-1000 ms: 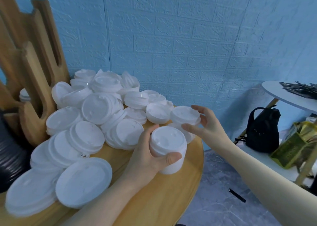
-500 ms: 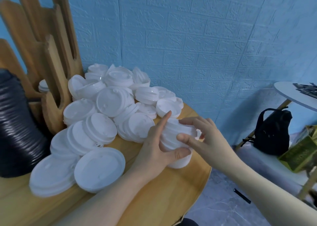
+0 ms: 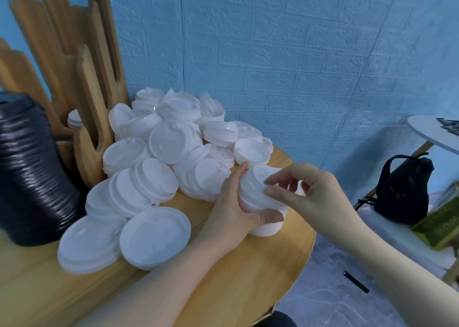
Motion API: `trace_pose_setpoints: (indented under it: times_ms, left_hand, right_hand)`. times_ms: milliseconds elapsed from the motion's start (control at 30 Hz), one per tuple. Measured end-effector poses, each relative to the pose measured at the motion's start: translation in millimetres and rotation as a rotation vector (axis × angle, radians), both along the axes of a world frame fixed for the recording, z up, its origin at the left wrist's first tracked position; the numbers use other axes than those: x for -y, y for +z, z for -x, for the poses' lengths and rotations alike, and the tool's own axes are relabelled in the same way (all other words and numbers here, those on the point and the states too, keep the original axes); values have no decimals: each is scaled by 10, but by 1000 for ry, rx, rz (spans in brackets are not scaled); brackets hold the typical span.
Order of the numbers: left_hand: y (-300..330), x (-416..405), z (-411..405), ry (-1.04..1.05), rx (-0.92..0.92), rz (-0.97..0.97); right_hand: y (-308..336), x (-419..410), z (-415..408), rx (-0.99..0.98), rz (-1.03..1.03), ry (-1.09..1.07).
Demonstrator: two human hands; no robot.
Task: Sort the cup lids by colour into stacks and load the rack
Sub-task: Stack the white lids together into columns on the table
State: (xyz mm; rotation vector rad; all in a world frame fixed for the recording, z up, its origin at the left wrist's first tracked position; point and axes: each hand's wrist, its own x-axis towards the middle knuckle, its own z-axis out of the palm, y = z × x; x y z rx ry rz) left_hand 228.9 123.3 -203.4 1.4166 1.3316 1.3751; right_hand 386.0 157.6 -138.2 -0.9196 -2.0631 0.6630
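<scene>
Gripping a short stack of white plastic cup lids, the left hand wraps it from the near side: thumb across the front, fingers curled up behind. Stack stands on the round wooden tabletop, close to its right edge. Right hand sits over the top of the same stack, thumb and forefinger drawn together in a pinch at the uppermost lid's rim; other fingers loosely curled. Whether that top lid is seated or lifted, cannot tell.

Left of the stack: loose heap of white plastic lids, many tilted and overlapping, spreading back to the blue brick-pattern wall. Two larger flat white lid stacks lie nearest the camera, side by side and touching.

Far left: tall column of black ribbed lids, blurred. Behind it, a wooden slotted rack with upright prongs; a few white lids visible in one slot.

Right, off the table: black bag on a white low shelf, green packet beside it, white round side table above. Small black object on the grey floor.
</scene>
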Motion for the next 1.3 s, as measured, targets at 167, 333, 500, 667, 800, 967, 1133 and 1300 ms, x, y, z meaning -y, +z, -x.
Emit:
trace_pose_setpoints:
  times_ms: [167,333,500,667,800,967,1133,1300]
  left_hand:
    - [-9,-17,12,-1,9,2]
    - [10,6,6,16,15,-20]
    - [19,16,-1,17,35,-44]
    - [7,12,-1,23,10,-26]
    - [12,8,-3,27,-44,-11]
    - [18,37,-13,18,-43,-38]
    - [6,32,14,-2,-33,-29]
    - [28,21,12,39,-1,-32]
  right_hand:
    - [15,20,238,42,-10,-31]
    - [65,-108,124,39,63,56]
    - [25,-247,-150,221,255,299]
    - [27,-251,-71,241,248,235]
    - [55,-222,1,301,254,167]
    - [-149,-191,4,185,190,138]
    - [-185,-239,-202,60,217,242]
    - [-326,-459,-416,42,236,41]
